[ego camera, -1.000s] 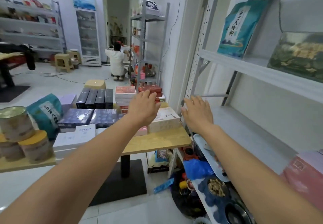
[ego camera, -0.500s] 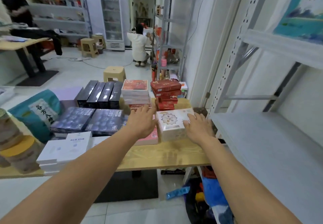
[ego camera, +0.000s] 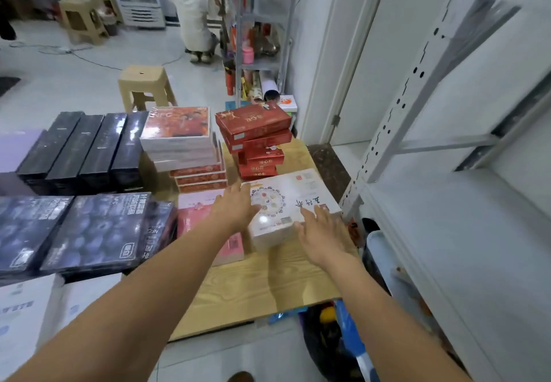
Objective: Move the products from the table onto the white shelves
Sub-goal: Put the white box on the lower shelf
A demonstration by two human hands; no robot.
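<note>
A white box with a round printed pattern lies at the right end of the wooden table. My left hand touches the box's left side with straight fingers. At the box's near right corner, my right hand lies against it with fingers spread. The white shelf stands just right of the table, and the board nearest the box is bare. A flat pink box sits partly under my left wrist.
Behind the white box stand a stack of red boxes and a stack of orange-topped boxes. Black boxes, dark blue boxes and white boxes fill the left. Bags lie under the shelf. A stool and a crouching person are beyond.
My view has dropped from the shelves to the table. Both hands have come down from mid-air and closed in on the two sides of the white box.
</note>
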